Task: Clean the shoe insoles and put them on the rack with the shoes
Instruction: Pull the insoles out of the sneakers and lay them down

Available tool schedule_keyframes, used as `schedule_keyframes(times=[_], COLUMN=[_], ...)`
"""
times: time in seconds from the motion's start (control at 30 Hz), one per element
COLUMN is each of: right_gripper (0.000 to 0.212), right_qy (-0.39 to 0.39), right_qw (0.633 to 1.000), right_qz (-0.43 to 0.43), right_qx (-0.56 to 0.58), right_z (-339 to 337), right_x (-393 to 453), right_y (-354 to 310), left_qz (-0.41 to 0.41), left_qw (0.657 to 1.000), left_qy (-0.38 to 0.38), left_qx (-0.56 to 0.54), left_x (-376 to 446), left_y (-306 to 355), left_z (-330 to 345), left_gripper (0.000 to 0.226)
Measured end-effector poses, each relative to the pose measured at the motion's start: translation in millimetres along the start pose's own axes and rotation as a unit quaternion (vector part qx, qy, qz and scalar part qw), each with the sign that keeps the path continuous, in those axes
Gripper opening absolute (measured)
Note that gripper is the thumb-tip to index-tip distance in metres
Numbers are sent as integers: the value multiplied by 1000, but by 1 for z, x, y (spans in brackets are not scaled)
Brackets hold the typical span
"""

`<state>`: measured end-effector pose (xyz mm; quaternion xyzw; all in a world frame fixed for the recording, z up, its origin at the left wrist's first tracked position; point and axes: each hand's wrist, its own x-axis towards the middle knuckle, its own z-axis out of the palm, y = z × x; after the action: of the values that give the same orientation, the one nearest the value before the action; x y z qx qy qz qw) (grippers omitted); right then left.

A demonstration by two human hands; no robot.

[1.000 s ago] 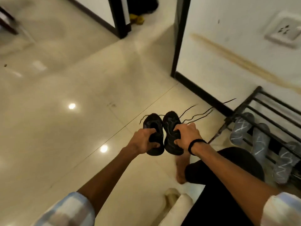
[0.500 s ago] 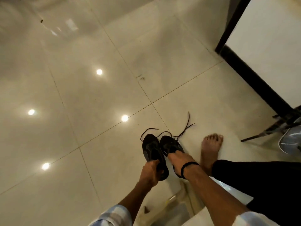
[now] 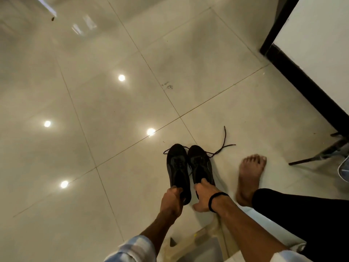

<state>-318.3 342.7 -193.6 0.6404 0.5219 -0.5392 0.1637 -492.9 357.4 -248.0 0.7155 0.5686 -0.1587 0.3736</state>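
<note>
Two black lace-up shoes stand side by side on the glossy tiled floor, toes pointing away from me. My left hand (image 3: 172,200) grips the heel of the left shoe (image 3: 177,171). My right hand (image 3: 204,195), with a black band at its wrist, has its fingers hooked into the heel opening of the right shoe (image 3: 200,165). Loose black laces (image 3: 223,146) trail over the floor to the right of the toes. The insoles are hidden inside the shoes.
A leg of the dark metal shoe rack (image 3: 319,156) shows at the right edge, with part of a grey shoe (image 3: 344,170) under it. My bare foot (image 3: 250,174) rests right of the shoes. A white wall with black skirting (image 3: 306,87) runs along the right. A pale seat (image 3: 200,242) sits below me.
Both hands have brought the pair of shoes down from mid-air onto the floor in front of me. My view has tilted down and left, away from the rack.
</note>
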Motion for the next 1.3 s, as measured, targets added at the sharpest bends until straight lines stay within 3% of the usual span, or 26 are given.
schedule_keyframes(times=[0.2,0.23,0.3,0.37,0.53,0.6,0.73,0.97,1.1,1.2,1.3], right_gripper=[88,91,92,82,44,45,38,9,2,6,10], right_qy=[-20,-26,-36,-27,51,96,247,532,592,610,600], right_qw=[999,998,997,997,997,989,924,757,692,665,647], right_qz=[-39,-48,-61,-64,-30,-19,-46,-24,3,38,80], right_qx=[-10,-7,4,23,50,107,288,378,414,430,463], right_z=[0,-1,-3,-8,-45,-75,-136,-165,-135,-89,-37], right_x=[4,5,6,3,-22,-44,-118,-264,-328,-365,-388], right_y=[-10,-13,-17,-19,-10,-6,13,100,148,191,233], left_qz=[-22,-23,-2,21,67,95,200,388,461,519,536], left_qw=[1000,999,997,993,992,989,976,920,886,855,837], left_qy=[-4,-23,-80,-114,-100,-107,-79,30,32,4,-55], left_qx=[-20,-14,1,10,-22,-27,21,-37,-21,7,97], left_x=[8,10,12,12,16,19,26,-19,-64,-105,-137], left_y=[-4,-3,-6,-5,31,55,123,330,425,477,503], left_z=[-13,-16,-15,-15,-23,-33,-61,-133,-131,-102,-59], left_gripper=[20,28,64,82,58,59,71,43,41,25,25])
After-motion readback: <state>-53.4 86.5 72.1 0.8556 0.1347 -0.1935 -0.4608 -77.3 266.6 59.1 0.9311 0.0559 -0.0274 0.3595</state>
